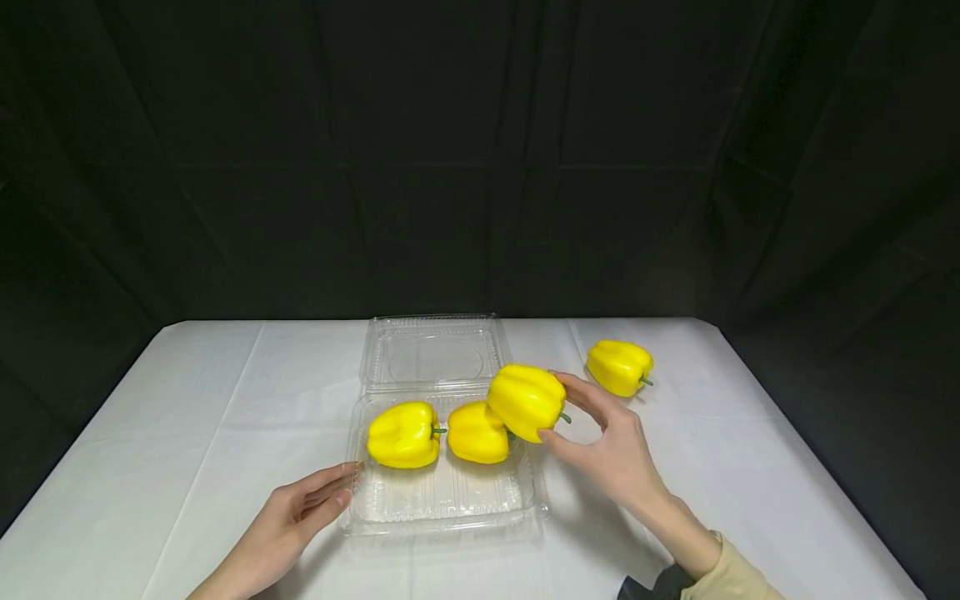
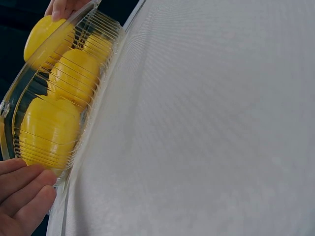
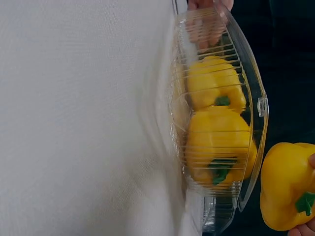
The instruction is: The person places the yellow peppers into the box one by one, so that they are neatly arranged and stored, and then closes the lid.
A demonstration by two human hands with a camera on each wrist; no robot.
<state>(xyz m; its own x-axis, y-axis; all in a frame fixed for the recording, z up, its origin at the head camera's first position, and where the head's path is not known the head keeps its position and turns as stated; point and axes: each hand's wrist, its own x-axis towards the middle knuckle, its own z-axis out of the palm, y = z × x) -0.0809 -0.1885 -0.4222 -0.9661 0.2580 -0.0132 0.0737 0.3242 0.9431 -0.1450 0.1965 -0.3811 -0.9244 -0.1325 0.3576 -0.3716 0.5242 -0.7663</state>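
Note:
My right hand pinches a yellow bell pepper between thumb and fingers, above the right part of a clear plastic clamshell container. Its green stem points right. Inside the container lie two more yellow bell peppers, one on the left and another in the middle, partly covered by the held one. My left hand touches the container's left side with nearly straight fingers. In the left wrist view, fingertips rest by the container's end wall.
The container's hinged lid lies folded back behind the base. Another yellow bell pepper lies on the white tablecloth at the back right. A black curtain hangs behind the table and along both sides.

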